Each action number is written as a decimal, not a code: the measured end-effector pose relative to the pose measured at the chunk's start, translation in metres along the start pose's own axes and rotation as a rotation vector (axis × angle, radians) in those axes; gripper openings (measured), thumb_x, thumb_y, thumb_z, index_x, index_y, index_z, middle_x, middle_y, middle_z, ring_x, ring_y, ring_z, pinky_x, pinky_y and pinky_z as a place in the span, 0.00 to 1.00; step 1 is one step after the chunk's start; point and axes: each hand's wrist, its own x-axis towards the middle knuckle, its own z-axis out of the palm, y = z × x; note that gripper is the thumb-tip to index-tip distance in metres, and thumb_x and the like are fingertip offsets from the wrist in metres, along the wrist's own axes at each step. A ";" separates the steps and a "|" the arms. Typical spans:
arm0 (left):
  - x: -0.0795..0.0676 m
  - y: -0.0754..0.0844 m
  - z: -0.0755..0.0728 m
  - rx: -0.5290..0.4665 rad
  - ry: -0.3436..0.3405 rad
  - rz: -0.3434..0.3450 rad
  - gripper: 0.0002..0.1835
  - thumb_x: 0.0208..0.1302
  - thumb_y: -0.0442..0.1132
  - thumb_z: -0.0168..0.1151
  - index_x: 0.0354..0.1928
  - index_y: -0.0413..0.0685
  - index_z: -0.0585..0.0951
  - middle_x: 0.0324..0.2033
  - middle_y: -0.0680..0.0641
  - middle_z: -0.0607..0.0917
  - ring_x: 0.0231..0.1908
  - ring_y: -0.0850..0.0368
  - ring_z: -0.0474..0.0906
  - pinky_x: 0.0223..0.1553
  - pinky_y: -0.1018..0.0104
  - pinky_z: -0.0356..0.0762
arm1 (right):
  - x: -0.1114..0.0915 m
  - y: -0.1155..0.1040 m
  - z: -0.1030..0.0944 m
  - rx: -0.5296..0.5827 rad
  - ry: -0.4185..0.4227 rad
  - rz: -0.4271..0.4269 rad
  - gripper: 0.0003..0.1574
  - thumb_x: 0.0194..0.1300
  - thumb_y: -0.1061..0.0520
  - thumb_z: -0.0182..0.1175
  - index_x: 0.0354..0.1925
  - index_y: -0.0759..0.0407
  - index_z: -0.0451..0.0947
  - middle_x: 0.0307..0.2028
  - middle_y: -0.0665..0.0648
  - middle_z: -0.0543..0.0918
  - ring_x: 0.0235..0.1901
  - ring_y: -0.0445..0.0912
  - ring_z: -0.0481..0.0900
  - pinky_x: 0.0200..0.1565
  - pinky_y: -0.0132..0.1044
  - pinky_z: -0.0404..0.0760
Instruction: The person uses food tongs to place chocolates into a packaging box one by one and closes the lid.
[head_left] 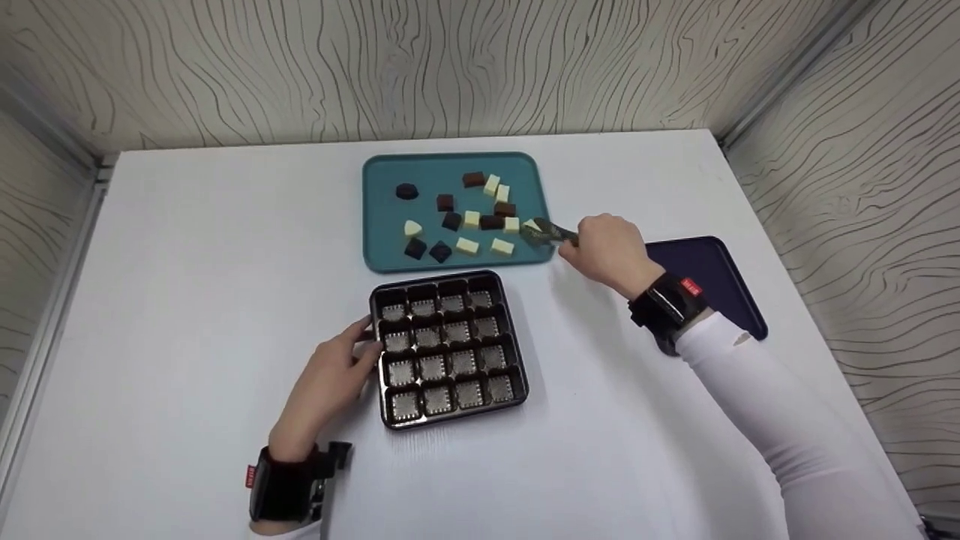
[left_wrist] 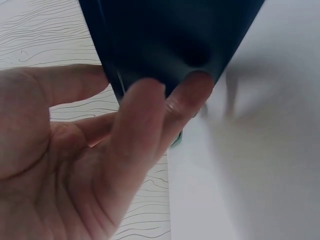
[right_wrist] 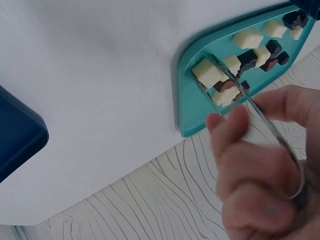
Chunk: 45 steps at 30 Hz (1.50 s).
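In the head view my left hand holds the left edge of a black compartment tray, its thumb at the rim. The left wrist view shows fingers under the dark tray. No pieces show in the tray's square pockets. My right hand grips metal tongs over the right edge of a teal tray. In the right wrist view the tips of the tongs stand on either side of a white chocolate piece; whether they squeeze it I cannot tell.
White, brown and dark chocolate pieces lie scattered on the teal tray, many toward its right half. A dark blue tray lies partly beneath my right forearm. Wood-patterned panels stand along the white table's back and sides.
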 end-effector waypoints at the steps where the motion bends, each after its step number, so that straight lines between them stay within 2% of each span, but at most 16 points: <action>1: -0.001 0.000 -0.001 0.011 -0.009 -0.001 0.30 0.80 0.43 0.55 0.77 0.37 0.67 0.63 0.33 0.84 0.27 0.57 0.83 0.39 0.57 0.83 | 0.002 0.000 -0.001 -0.005 -0.008 0.004 0.23 0.69 0.49 0.57 0.22 0.62 0.74 0.21 0.55 0.71 0.23 0.50 0.69 0.23 0.44 0.71; 4: -0.002 0.000 -0.003 0.037 -0.038 0.001 0.29 0.80 0.44 0.55 0.75 0.36 0.70 0.61 0.33 0.86 0.33 0.55 0.87 0.52 0.47 0.85 | 0.005 -0.001 -0.004 -0.030 -0.012 -0.007 0.27 0.73 0.45 0.60 0.24 0.64 0.77 0.21 0.54 0.71 0.23 0.49 0.69 0.23 0.42 0.70; 6: -0.003 0.000 -0.004 0.047 -0.054 0.006 0.28 0.80 0.44 0.55 0.74 0.36 0.72 0.60 0.34 0.87 0.35 0.54 0.88 0.57 0.46 0.84 | 0.006 -0.001 -0.006 -0.049 -0.004 -0.031 0.29 0.74 0.44 0.62 0.24 0.65 0.78 0.20 0.54 0.70 0.22 0.48 0.69 0.22 0.42 0.71; 8: -0.003 0.000 -0.005 0.031 -0.060 0.004 0.28 0.80 0.43 0.56 0.74 0.35 0.72 0.61 0.34 0.86 0.34 0.54 0.89 0.53 0.50 0.85 | 0.008 -0.002 -0.008 -0.062 0.009 -0.057 0.30 0.73 0.43 0.65 0.24 0.66 0.79 0.19 0.53 0.70 0.21 0.47 0.70 0.22 0.44 0.74; 11: -0.001 0.000 -0.005 -0.031 -0.069 -0.018 0.29 0.79 0.43 0.56 0.76 0.36 0.70 0.64 0.34 0.84 0.30 0.55 0.88 0.38 0.59 0.85 | 0.009 -0.004 -0.012 -0.073 0.017 -0.082 0.30 0.72 0.44 0.66 0.23 0.66 0.78 0.18 0.53 0.70 0.20 0.47 0.70 0.22 0.44 0.75; 15: 0.000 0.001 -0.004 -0.115 -0.073 -0.059 0.31 0.79 0.42 0.56 0.78 0.38 0.67 0.68 0.35 0.81 0.32 0.55 0.89 0.30 0.62 0.86 | 0.012 -0.009 -0.015 -0.086 -0.002 -0.086 0.29 0.73 0.44 0.66 0.24 0.65 0.79 0.19 0.54 0.72 0.21 0.48 0.70 0.22 0.44 0.74; 22: 0.000 0.003 -0.001 -0.121 -0.068 -0.054 0.31 0.79 0.42 0.56 0.78 0.39 0.67 0.69 0.34 0.80 0.32 0.52 0.89 0.28 0.64 0.86 | 0.015 -0.008 -0.018 -0.095 0.005 -0.088 0.29 0.72 0.44 0.66 0.22 0.64 0.78 0.20 0.56 0.74 0.22 0.49 0.72 0.25 0.51 0.80; 35: 0.000 0.001 -0.002 -0.112 -0.061 -0.043 0.30 0.79 0.41 0.56 0.77 0.39 0.68 0.68 0.34 0.80 0.30 0.52 0.89 0.29 0.63 0.85 | 0.018 -0.003 -0.020 -0.057 0.022 -0.112 0.26 0.71 0.47 0.67 0.24 0.66 0.83 0.18 0.53 0.72 0.21 0.47 0.68 0.22 0.39 0.67; 40: 0.000 -0.002 -0.001 -0.081 -0.063 -0.018 0.29 0.79 0.42 0.57 0.77 0.40 0.69 0.66 0.34 0.82 0.26 0.53 0.87 0.31 0.65 0.82 | 0.007 -0.004 -0.039 -0.020 0.079 -0.139 0.25 0.72 0.48 0.67 0.25 0.66 0.84 0.18 0.53 0.73 0.21 0.48 0.69 0.23 0.38 0.63; 45: 0.001 -0.003 -0.001 -0.062 -0.091 -0.016 0.32 0.78 0.44 0.59 0.78 0.41 0.67 0.53 0.38 0.90 0.28 0.55 0.86 0.30 0.65 0.81 | -0.012 -0.021 -0.066 0.026 0.086 -0.251 0.24 0.74 0.47 0.65 0.25 0.62 0.86 0.17 0.55 0.78 0.21 0.50 0.73 0.26 0.37 0.61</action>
